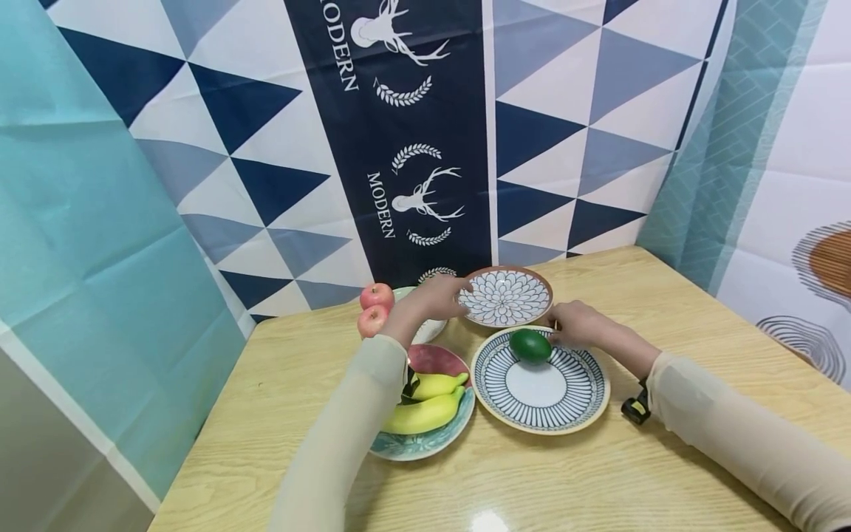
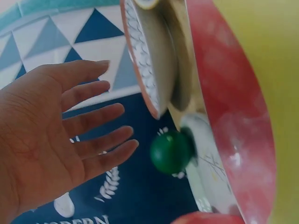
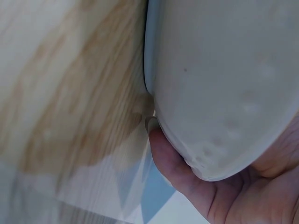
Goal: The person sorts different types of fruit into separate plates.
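Bananas (image 1: 425,415) lay nearest, on a red-and-teal plate (image 1: 432,447); just right of it on the worktop (image 1: 299,414) sat the striped plate (image 1: 537,388), bearing a green fruit (image 1: 530,346). The right hand (image 1: 577,325) appeared to pinch the striped plate's far-right rim; only its wrist view showed a fingertip tucked against the pale underside. Stiff-looking, smooth and possibly breakable, this plate seemed best held by the rim and kept level lest the fruit roll. Farther off, the left hand (image 1: 437,295), fingers spread and holding nothing, hung near the flowered bowl (image 1: 505,299). Its wrist view showed a round green thing (image 2: 169,151) against the pale dish (image 2: 212,158); the head view did not.
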`<action>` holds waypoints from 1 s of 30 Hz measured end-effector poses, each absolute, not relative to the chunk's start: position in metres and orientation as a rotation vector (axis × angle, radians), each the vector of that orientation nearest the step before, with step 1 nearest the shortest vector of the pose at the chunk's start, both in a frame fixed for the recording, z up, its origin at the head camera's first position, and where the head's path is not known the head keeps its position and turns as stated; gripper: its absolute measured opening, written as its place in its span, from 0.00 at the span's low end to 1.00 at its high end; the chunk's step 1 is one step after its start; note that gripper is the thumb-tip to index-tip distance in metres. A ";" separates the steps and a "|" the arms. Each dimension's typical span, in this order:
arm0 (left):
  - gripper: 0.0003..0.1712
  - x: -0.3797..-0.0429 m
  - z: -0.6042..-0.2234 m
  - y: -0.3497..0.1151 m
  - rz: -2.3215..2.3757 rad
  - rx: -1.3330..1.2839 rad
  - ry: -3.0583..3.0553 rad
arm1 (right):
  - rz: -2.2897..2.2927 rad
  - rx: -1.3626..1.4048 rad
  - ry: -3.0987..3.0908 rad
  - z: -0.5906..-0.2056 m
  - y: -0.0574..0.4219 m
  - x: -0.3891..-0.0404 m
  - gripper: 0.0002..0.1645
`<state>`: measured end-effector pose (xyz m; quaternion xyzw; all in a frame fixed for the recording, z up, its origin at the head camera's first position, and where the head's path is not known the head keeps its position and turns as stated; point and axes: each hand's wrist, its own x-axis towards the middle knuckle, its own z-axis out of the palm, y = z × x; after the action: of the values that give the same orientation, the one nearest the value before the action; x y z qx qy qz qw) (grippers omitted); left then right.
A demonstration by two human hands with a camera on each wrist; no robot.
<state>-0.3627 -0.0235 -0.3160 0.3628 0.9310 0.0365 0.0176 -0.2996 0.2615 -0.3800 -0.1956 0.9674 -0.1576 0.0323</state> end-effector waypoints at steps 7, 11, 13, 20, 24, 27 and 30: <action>0.26 -0.383 -0.323 -0.037 0.226 1.045 2.951 | -0.482 -0.592 2.979 -0.381 0.263 -0.300 0.07; 0.30 -0.392 -0.329 -0.044 0.242 0.959 3.002 | -0.477 -0.596 2.975 -0.384 0.263 -0.302 0.07; 0.31 -0.394 -0.332 -0.046 0.254 0.902 3.023 | -0.472 -0.597 2.977 -0.385 0.263 -0.303 0.08; 0.35 -0.402 -0.338 -0.052 0.240 0.730 3.013 | -0.465 -0.578 2.981 -0.387 0.265 -0.303 0.08; 0.37 -0.404 -0.339 -0.053 0.239 0.665 3.001 | -0.476 -0.577 2.980 -0.387 0.265 -0.303 0.09; 0.37 -0.405 -0.339 -0.054 0.266 0.638 2.999 | -0.494 -0.588 2.976 -0.387 0.265 -0.303 0.09; 0.40 -0.408 -0.340 -0.055 0.276 0.612 2.991 | -0.497 -0.596 2.979 -0.386 0.265 -0.302 0.10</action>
<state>-0.4080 -0.0546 -0.3402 0.1994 0.9750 0.0899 0.0382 -0.3022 0.2650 -0.3863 -0.1936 0.9672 -0.1614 0.0316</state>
